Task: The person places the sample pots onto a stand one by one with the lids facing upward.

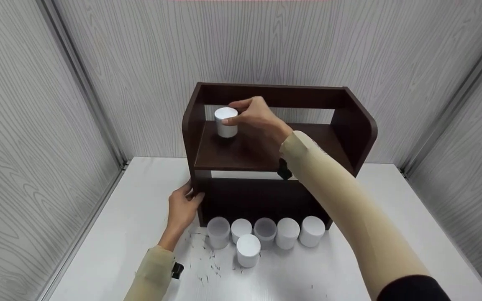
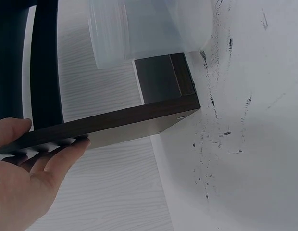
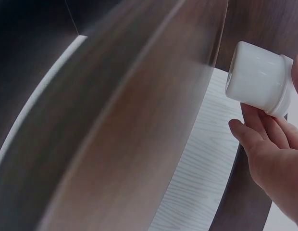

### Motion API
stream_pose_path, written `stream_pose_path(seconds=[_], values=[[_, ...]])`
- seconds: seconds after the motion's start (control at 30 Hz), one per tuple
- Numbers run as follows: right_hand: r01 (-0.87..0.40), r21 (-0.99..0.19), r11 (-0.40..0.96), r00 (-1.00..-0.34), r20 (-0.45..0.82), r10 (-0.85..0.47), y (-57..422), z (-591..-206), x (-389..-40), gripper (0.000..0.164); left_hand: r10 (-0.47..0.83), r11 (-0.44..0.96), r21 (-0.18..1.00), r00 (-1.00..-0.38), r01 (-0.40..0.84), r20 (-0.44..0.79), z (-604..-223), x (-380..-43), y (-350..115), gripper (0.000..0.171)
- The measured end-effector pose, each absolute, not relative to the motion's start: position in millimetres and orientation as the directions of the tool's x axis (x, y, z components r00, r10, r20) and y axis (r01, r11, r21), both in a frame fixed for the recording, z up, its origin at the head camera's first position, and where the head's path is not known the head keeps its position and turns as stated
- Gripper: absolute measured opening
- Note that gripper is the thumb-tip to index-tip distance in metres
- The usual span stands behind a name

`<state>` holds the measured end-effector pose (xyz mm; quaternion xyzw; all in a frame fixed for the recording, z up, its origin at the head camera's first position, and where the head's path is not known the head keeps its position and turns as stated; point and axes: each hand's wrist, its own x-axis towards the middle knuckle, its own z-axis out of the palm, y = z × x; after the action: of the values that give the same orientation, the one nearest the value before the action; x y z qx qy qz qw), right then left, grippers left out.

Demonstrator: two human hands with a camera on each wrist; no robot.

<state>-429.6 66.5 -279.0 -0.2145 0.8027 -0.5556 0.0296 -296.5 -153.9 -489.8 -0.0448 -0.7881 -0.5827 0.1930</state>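
A white lidded jar (image 1: 226, 123) is at the left part of the brown shelf unit's upper board. My right hand (image 1: 260, 115) pinches it near the lid between thumb and fingers. In the right wrist view the same jar (image 3: 257, 76) shows smooth sides, and the hand (image 3: 276, 154) is around its lid end. Whether its base touches the board I cannot tell. Lower down, my left hand (image 1: 181, 209) grips the left side panel of the shelf unit (image 1: 195, 177). The left wrist view shows the thumb and fingers of this hand (image 2: 33, 178) on opposite faces of the panel edge.
Along the shelf unit's foot stand several jars in a row, some white-topped like this one (image 1: 288, 230), others translucent-looking (image 1: 219, 230). One white jar (image 1: 248, 250) stands in front of them. Dark scuffs mark the white table (image 1: 140, 200). Wood-grain panels (image 1: 149, 50) enclose the space.
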Motion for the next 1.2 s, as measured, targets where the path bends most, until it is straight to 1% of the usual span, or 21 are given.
stream_pose_path(seconds=[0.23, 0.4, 0.63, 0.87, 1.2], values=[[-0.297, -0.905, 0.306, -0.909, 0.169, -0.380, 55, -278, -440, 0.064, -0.171, 0.320, 0.894, -0.909, 0.313, 0.379, -491, -298, -154, 0.055], [-0.299, -0.898, 0.322, -0.910, 0.167, -0.380, 49, -276, -443, 0.064, -0.167, 0.315, 0.897, -0.912, 0.311, 0.375, -490, -300, -153, 0.055], [-0.306, -0.884, 0.353, -0.899, 0.147, -0.413, 37, -284, -447, 0.062, -0.178, 0.298, 0.903, -0.912, 0.309, 0.371, -494, -296, -156, 0.053], [-0.272, -0.898, 0.347, -0.897, 0.106, -0.429, 41, -282, -448, 0.066, -0.143, 0.341, 0.891, -0.920, 0.301, 0.365, -491, -295, -155, 0.056], [-0.302, -0.840, 0.450, -0.902, 0.098, -0.421, 45, -278, -453, 0.059, -0.159, 0.332, 0.895, -0.918, 0.297, 0.364, -492, -296, -154, 0.056]])
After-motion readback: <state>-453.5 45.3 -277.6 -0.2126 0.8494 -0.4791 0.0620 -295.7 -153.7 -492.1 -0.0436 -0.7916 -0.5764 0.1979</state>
